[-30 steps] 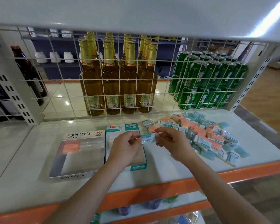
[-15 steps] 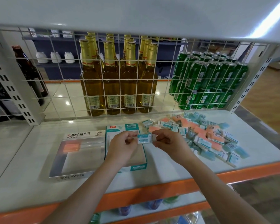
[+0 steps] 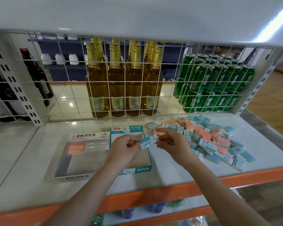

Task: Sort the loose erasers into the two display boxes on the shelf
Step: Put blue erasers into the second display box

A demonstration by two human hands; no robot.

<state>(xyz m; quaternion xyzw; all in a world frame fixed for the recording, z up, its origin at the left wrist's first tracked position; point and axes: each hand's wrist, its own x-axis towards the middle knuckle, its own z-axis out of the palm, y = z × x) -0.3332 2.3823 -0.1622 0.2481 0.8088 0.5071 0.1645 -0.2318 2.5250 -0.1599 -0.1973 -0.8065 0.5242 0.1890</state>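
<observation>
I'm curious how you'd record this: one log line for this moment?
both hands pinch teal eraser | above teal box | pile unsorted

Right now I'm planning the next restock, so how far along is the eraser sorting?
Barely started. Done: one orange eraser lies in the clear box; the teal box looks empty. In hand: both hands, left and right, pinch a teal eraser above the teal box. Left: the big mixed pile on the shelf.
</observation>
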